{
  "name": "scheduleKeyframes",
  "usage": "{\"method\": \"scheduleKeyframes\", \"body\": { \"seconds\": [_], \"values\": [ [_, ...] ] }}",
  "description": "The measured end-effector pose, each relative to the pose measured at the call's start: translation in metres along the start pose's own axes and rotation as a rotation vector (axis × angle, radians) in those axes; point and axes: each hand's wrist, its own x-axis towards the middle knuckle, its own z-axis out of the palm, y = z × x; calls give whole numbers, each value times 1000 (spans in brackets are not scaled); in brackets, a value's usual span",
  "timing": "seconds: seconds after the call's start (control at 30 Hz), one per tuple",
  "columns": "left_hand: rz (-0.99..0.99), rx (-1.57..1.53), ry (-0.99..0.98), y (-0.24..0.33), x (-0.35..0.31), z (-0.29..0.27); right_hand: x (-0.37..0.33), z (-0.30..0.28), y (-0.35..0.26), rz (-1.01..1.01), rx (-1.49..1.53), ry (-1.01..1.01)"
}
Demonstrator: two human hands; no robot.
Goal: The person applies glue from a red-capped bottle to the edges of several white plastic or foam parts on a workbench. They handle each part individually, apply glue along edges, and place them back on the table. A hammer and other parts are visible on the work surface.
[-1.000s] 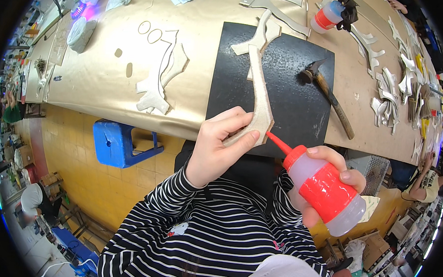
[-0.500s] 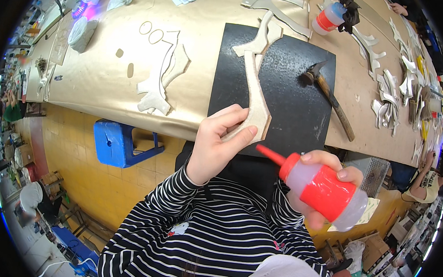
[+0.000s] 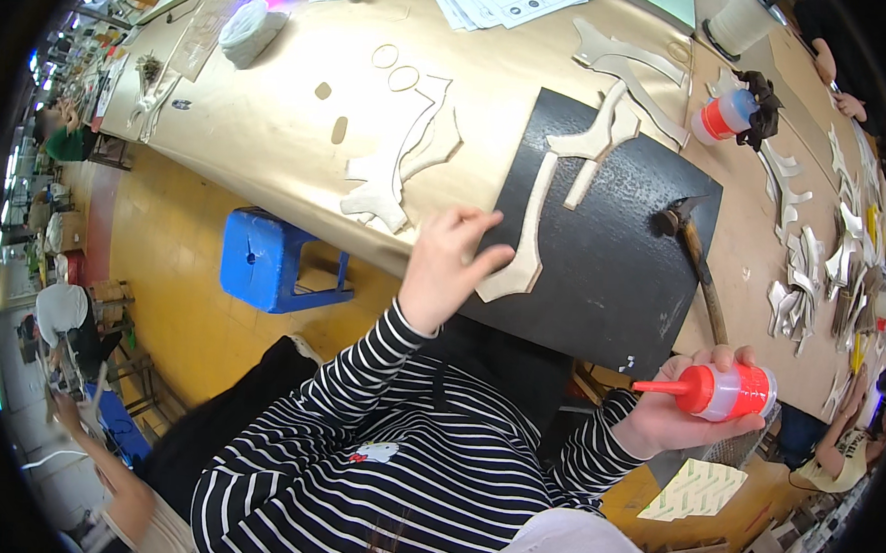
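My left hand (image 3: 447,264) hangs open, thumb and fingers apart, at the front edge of a black mat (image 3: 603,275). Just beside its fingertips lies a pale, curved cut-out piece (image 3: 528,236), its wide end toward me. Further back on the mat, another pale forked piece (image 3: 585,139) rests against the curved one's far end. Off to the right, my right hand (image 3: 656,418) is wrapped round a squeeze bottle (image 3: 725,393) with a red band, red cap and thin nozzle pointing left.
A hammer (image 3: 696,260) lies on the mat's right side. More pale cut pieces (image 3: 404,169) rest on the gold-covered table at left. Another bottle (image 3: 724,116) stands at back right. A blue stool (image 3: 263,262) is on the floor; a person's arm (image 3: 117,470) shows lower left.
My left hand has let go of the curved piece, which now lies on the mat. My right hand has carried the bottle to the right, its nozzle now nearly level. The whole view has shifted.
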Motion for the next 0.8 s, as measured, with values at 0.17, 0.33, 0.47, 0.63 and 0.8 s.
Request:
{"method": "scheduleKeyframes", "body": {
  "seconds": [0.17,0.33,0.47,0.63,0.8],
  "values": [
    [-36,293,286,-56,41,-11,-2,0,0,-86,-85,91],
    [-118,268,261,-89,66,-12,-9,3,-2,-79,-138,130],
    [-311,57,101,-101,69,-17,-13,3,-5,-67,-122,114],
    [-127,46,31,-108,72,-26,-15,-3,-7,-29,-47,94],
    [-316,-405,-118,-107,74,-49,-17,-6,-9,-40,-72,92]
  ]
}}
